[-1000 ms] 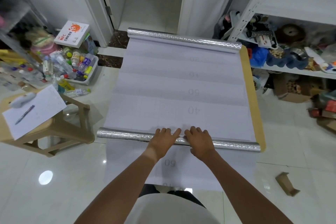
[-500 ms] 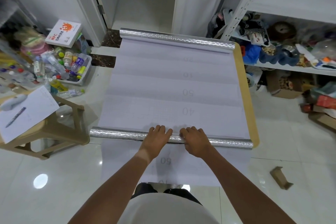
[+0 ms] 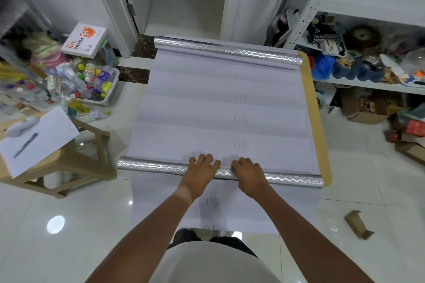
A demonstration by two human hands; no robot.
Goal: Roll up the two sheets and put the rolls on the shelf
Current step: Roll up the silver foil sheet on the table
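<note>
Silver embossed foil forms the near roll (image 3: 151,166) on a white sheet (image 3: 220,108) spread over the table (image 3: 322,145). The left hand (image 3: 200,173) presses it with fingers flat, while the right hand (image 3: 249,173) curls over it, just beside.

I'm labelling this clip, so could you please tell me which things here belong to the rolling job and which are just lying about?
Job:
near silver roll
far silver roll
white sheet
left hand
right hand
shelf

Lying about:
pen
bin of bottles
NFC box
cardboard scrap
</note>
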